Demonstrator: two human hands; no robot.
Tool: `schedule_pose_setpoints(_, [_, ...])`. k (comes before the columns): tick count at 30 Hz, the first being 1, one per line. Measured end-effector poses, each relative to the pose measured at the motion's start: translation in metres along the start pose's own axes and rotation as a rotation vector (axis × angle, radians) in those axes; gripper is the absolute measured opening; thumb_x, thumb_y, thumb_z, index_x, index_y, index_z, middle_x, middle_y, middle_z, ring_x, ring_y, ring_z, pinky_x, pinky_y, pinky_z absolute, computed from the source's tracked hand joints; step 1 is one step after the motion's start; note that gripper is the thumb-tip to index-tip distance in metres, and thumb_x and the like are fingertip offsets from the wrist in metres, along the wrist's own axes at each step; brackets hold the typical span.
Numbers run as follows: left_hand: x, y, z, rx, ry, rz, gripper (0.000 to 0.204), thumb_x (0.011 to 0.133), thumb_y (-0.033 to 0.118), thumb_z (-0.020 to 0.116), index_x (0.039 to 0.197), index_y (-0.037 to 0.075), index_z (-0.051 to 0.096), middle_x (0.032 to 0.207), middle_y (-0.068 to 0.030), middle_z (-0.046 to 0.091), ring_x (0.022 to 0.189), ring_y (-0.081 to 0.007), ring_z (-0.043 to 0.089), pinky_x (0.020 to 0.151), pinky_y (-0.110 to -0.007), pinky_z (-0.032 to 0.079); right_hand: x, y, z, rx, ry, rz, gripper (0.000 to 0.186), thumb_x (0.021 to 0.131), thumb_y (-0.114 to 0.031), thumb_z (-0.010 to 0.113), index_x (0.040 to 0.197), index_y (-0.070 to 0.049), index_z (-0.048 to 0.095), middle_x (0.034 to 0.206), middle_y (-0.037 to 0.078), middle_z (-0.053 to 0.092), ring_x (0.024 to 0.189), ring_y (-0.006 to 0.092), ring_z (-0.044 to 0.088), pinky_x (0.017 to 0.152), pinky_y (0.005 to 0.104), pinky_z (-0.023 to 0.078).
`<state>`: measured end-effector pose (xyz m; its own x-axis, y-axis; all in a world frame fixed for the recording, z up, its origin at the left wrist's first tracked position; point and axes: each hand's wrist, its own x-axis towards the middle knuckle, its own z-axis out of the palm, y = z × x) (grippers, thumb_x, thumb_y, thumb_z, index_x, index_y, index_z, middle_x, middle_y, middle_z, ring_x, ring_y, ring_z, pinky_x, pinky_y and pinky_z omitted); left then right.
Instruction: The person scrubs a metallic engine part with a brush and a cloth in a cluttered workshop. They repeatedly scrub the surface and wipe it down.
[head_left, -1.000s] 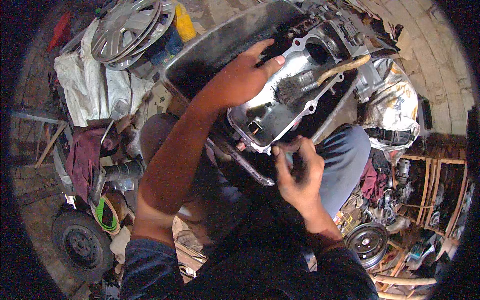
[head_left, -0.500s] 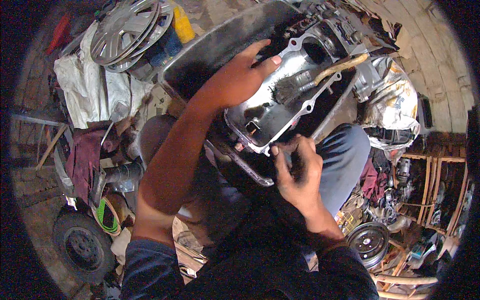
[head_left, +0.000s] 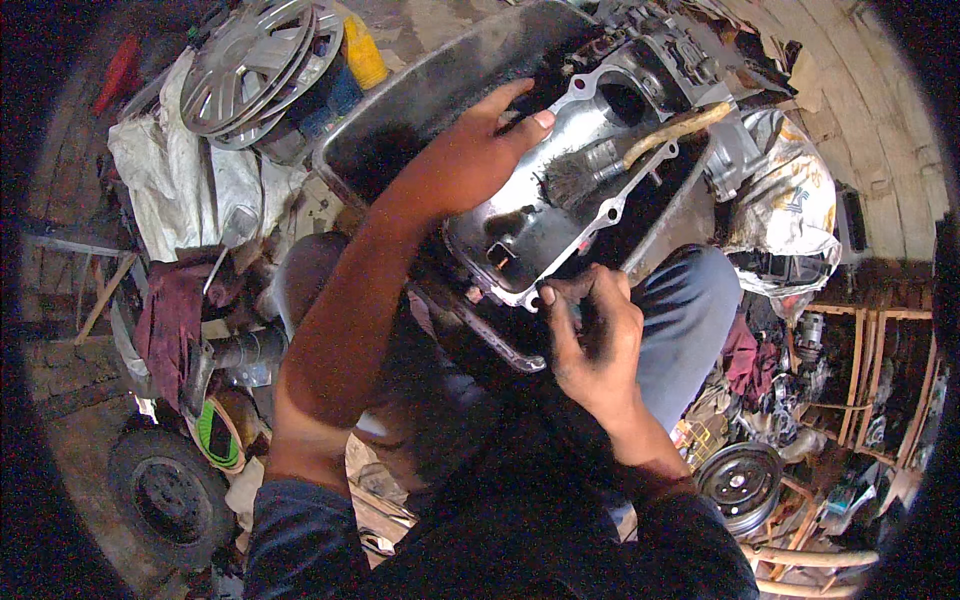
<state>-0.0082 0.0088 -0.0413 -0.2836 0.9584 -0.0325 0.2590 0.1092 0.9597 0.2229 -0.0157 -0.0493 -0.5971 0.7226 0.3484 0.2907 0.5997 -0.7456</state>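
Barely moves in the last second. Keeps the left hand [head_left: 470, 165] spread flat, palm down, on the upper rim of the grey metal engine casing [head_left: 520, 235], fingers stretched out and gripping nothing, merely pressing. Keeps the right hand [head_left: 595, 340] at the casing's lower edge, thumb raised, fingers curled loosely inward and smeared dark; cannot tell whether pinching some small thing or simply touching the rim. Sees the casing propped at a tilt over the black tray [head_left: 420, 110], just above the blue trouser knee [head_left: 685, 310], turned only a shade compared with a second ago, and so judges the hold steady rather than shifting. Finds the brush [head_left: 620, 155] with the pale wooden handle lying inside the casing as before, bristles toward the left hand, untouched by either hand. Cannot make out the casing's underside or its near corner, hidden behind the right hand and lost in shadow over the dark lap. Loses part of the tray behind the left forearm. Notes, round about and bent by the lens, a hubcap [head_left: 245, 70], a yellow container [head_left: 362, 50], a white cloth [head_left: 190, 180], a small black wheel [head_left: 165, 495] low on the left, a metal rim [head_left: 740, 480] low on the right and a crumpled printed bag [head_left: 795, 200] beside the casing; cannot tell the shelf clutter at the right edge apart, too dim and small.
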Motion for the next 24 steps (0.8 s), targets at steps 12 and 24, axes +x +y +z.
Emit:
schedule_pose_setpoints(12, [0.003,-0.009,-0.001,-0.022,0.001,-0.015,0.081,0.100,0.054,0.060,0.155,-0.002,0.040,0.139,-0.0327,0.059,0.129,-0.0373,0.060,0.110,-0.040,0.043,-0.006,-0.007,-0.007,0.049,-0.138,-0.113,0.010,0.083,0.004,0.075,0.089,0.000,0.068,0.079,0.013,0.064,0.075,0.0292,0.059,0.075,0.0394,0.044])
schedule_pose_setpoints(24, [0.000,-0.006,-0.003,-0.213,-0.032,-0.097,0.077,0.097,0.050,0.066,0.152,0.001,0.046,0.127,-0.0252,0.067,0.106,-0.0253,0.068,0.094,-0.035,0.052,-0.017,-0.003,-0.009,0.146,0.135,0.013,0.012,0.084,0.004,0.076,0.094,-0.001,0.075,0.088,0.012,0.073,0.083,0.0265,0.067,0.086,0.0371,0.049])
